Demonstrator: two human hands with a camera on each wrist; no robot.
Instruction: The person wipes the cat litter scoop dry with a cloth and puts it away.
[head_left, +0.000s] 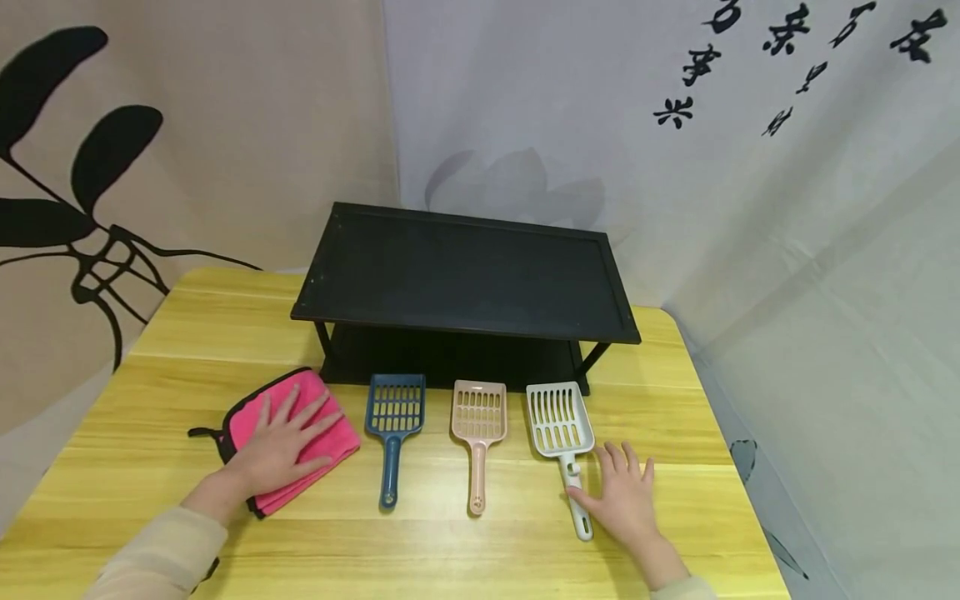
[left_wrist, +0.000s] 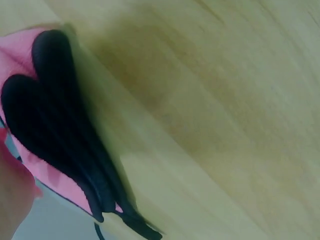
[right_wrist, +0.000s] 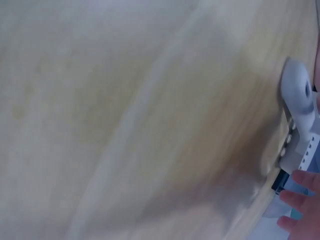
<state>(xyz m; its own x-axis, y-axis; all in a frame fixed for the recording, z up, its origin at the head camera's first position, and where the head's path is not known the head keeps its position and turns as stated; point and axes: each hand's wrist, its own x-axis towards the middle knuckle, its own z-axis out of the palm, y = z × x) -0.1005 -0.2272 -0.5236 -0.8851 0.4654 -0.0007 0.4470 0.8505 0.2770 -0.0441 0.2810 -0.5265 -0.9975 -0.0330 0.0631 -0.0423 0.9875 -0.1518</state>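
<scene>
A folded pink cloth point(head_left: 339, 435) with black edging lies at the left of the table, and my left hand point(head_left: 276, 450) rests on it with fingers spread. In the left wrist view, the cloth's black folded edge point(left_wrist: 55, 115) shows close up. To the right, my right hand point(head_left: 624, 498) is beside the light grey slotted litter scoop point(head_left: 561, 421), its thumb at the handle and its fingers extended. The scoop's handle point(right_wrist: 298, 95) also appears at the right edge of the right wrist view. A blue litter scoop point(head_left: 392, 450) and a beige-pink one point(head_left: 478, 442) lie between the hands.
Behind the scoops stands a black two-tier rack point(head_left: 465, 275) on the wooden table point(head_left: 420, 562). Its lower shelf point(head_left: 450, 354) sits just beyond the scoop heads. A printed cloth backdrop point(head_left: 517, 100) hangs behind and around the table.
</scene>
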